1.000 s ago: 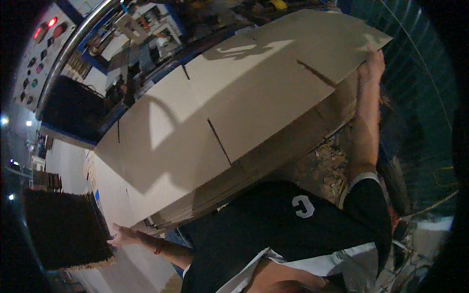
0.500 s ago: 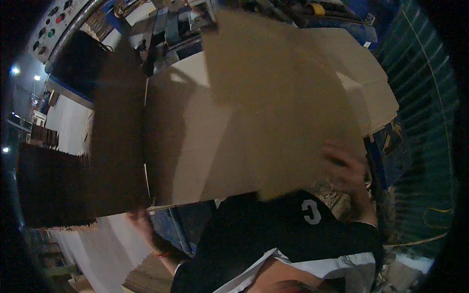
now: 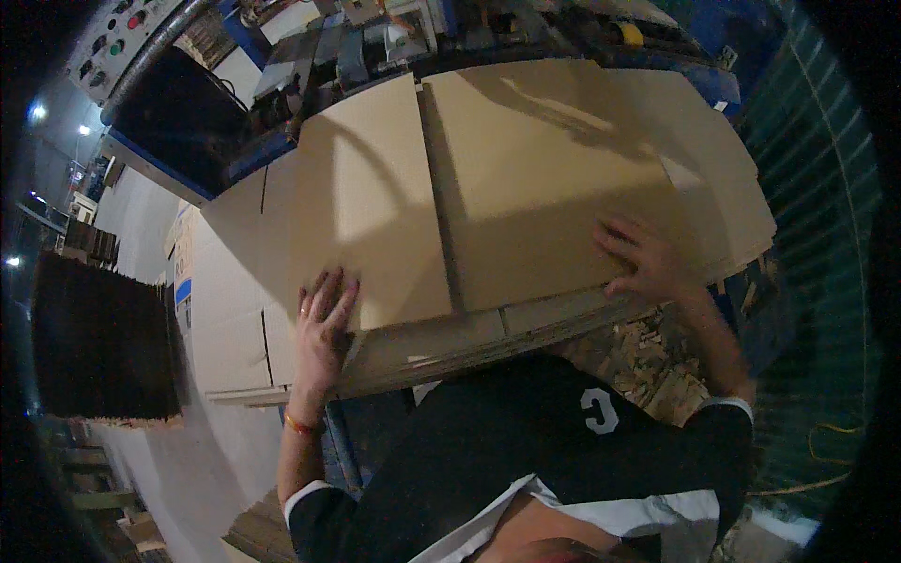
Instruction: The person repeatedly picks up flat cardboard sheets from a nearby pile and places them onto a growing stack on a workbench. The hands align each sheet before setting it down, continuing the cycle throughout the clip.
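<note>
A flat brown cardboard sheet (image 3: 535,206) lies across the stack in front of me, split by a dark slot near its middle. My left hand (image 3: 325,314) rests on the near left part of that sheet, fingers spread. On its near right part my right hand (image 3: 640,258) lies with fingers stretched out and apart. Beneath, the edges of several more cardboard sheets (image 3: 422,361) show along the front. Slotted flaps of a lower sheet (image 3: 235,310) stick out at the left.
Beyond the cardboard stands a blue machine (image 3: 375,47) with metal parts. A control panel (image 3: 117,42) with buttons is at the far left. A tall dark stack of cardboard (image 3: 108,342) stands on the floor at left. Cardboard scraps (image 3: 657,366) lie below my right arm. Green corrugated sheeting (image 3: 826,244) borders the right.
The raised, tilted sheet is now down flat on the stack. My left hand has come from the stack's lower left edge onto the sheet; my right hand has shifted slightly left and up.
</note>
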Tool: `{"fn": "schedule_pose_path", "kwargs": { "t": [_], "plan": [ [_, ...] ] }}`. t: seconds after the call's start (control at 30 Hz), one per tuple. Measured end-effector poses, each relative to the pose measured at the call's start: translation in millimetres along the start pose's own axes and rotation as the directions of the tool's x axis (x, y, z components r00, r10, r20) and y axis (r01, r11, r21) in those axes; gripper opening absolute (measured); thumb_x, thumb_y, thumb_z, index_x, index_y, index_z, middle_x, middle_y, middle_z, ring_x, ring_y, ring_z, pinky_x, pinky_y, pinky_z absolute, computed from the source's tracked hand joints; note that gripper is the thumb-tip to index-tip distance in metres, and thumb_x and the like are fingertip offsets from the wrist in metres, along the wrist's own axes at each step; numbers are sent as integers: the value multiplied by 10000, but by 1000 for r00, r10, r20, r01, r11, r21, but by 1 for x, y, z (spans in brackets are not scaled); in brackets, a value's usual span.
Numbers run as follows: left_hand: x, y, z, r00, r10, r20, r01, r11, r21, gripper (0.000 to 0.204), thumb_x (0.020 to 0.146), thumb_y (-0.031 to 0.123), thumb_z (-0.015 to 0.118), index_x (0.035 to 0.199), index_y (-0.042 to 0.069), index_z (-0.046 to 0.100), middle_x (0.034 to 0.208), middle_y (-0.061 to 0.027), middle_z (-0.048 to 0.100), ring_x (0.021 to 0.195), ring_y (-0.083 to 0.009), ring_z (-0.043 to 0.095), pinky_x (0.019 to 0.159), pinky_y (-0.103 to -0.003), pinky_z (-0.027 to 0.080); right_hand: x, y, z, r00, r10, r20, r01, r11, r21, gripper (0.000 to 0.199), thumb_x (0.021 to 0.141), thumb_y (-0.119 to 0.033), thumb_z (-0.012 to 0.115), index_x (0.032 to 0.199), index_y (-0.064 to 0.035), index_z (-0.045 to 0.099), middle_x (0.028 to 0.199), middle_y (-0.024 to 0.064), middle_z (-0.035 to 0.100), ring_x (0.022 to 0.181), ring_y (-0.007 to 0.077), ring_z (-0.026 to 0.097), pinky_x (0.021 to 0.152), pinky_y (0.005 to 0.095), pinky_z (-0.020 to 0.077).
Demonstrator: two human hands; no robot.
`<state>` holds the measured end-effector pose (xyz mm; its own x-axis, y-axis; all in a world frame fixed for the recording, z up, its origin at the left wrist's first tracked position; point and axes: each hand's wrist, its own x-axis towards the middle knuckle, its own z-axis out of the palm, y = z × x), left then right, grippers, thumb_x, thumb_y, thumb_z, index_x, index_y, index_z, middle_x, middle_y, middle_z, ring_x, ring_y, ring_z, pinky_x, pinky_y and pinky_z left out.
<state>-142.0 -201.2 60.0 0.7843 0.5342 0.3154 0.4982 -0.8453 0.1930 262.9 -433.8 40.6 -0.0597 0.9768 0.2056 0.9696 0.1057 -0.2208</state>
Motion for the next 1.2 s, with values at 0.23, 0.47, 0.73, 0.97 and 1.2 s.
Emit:
{"fn": "schedule_pose_path", "kwargs": {
  "t": [0.23, 0.47, 0.73, 0.97, 1.2],
  "plan": [
    [88, -42, 26, 995, -26, -101, 27, 1000, 4, 623, 707, 49, 667, 1287, 149, 463, 1318, -129, 434, 1188, -340, 420, 968, -376, 394, 86, 71, -2, 999, -36, 32, 42, 974, -224, 773, 672, -628, 601, 1247, -121, 497, 1377, 95, 372, 1270, 300, 334, 1026, 443, 302],
    [185, -83, 66, 969, -54, -242, 59, 998, 13, 710, 678, 83, 710, 1317, 101, 400, 1307, -192, 418, 1191, -345, 415, 991, -399, 351, 168, 104, 8, 932, 355, -73, -361, 900, -242, 752, 762, -586, 550, 1334, -126, 389, 1412, 125, 308, 1268, 333, 336, 1038, 447, 276],
    [32, -143, 16, 801, -406, -440, 401, 910, -110, 577, 811, 193, 651, 1283, -25, 401, 1268, -229, 462, 1197, -347, 427, 1018, -372, 314, 15, 92, -18, 704, 620, -346, -645, 763, 54, 726, 814, -447, 575, 1358, -41, 318, 1405, 233, 278, 1300, 374, 267, 1058, 415, 247],
    [-141, -181, 4, 245, -638, -730, 932, 363, -5, 624, 830, 343, 619, 1263, -52, 405, 1253, -258, 459, 1166, -346, 452, 990, -413, 346, -99, 97, 28, 77, 736, -672, -917, 317, 241, 766, 812, -535, 522, 1323, 12, 355, 1405, 311, 195, 1322, 439, 151, 1064, 479, 194],
    [-142, -182, -16, 192, -588, -786, 597, 706, -382, 655, 797, 232, 646, 1340, 33, 340, 1275, -220, 459, 1177, -327, 444, 973, -484, 341, -67, 110, 21, -14, 816, -578, -735, 384, 559, 689, 807, -495, 547, 1291, -19, 432, 1361, 290, 316, 1281, 405, 292, 1044, 432, 265]
  ]
}}
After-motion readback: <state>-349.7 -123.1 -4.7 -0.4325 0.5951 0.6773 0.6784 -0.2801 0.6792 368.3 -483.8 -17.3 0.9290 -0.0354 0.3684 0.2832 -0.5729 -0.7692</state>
